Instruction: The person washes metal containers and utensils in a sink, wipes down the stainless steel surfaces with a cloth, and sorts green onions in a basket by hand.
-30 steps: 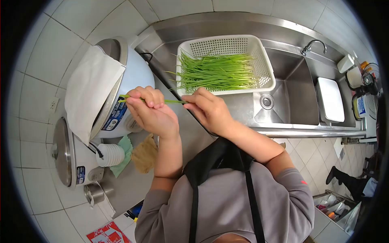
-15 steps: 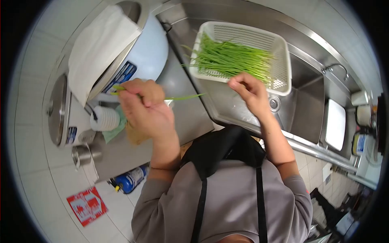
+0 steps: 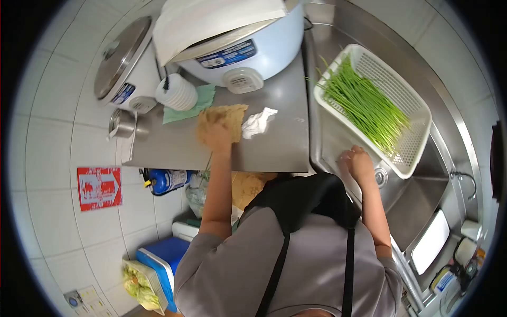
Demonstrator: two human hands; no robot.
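Observation:
My left hand (image 3: 217, 136) is over the brown cloth (image 3: 232, 117) on the steel counter, its fingers blurred by motion; a thin green strand (image 3: 208, 161) shows just below the hand. Beside the cloth lies a crumpled white cloth (image 3: 259, 123). My right hand (image 3: 359, 161) is above the sink's steel edge, near the lower side of the white basket (image 3: 417, 108), with its fingers partly curled. Long green stalks (image 3: 367, 103) lie in a pile in that basket.
A large pale-blue cooker (image 3: 274, 47) and a smaller lidded cooker (image 3: 124, 63) stand at the counter's back. Stacked white cups (image 3: 177, 93) rest near a green cloth (image 3: 203, 100). A faucet (image 3: 467, 179) is at the right. Below the counter are a blue extinguisher (image 3: 166, 180) and a blue box (image 3: 166, 251).
The view has turned toward the counter. My left hand, earlier raised with green stalks, has moved down to the brown cloth. My right hand has let go of the stalk and moved away from the left.

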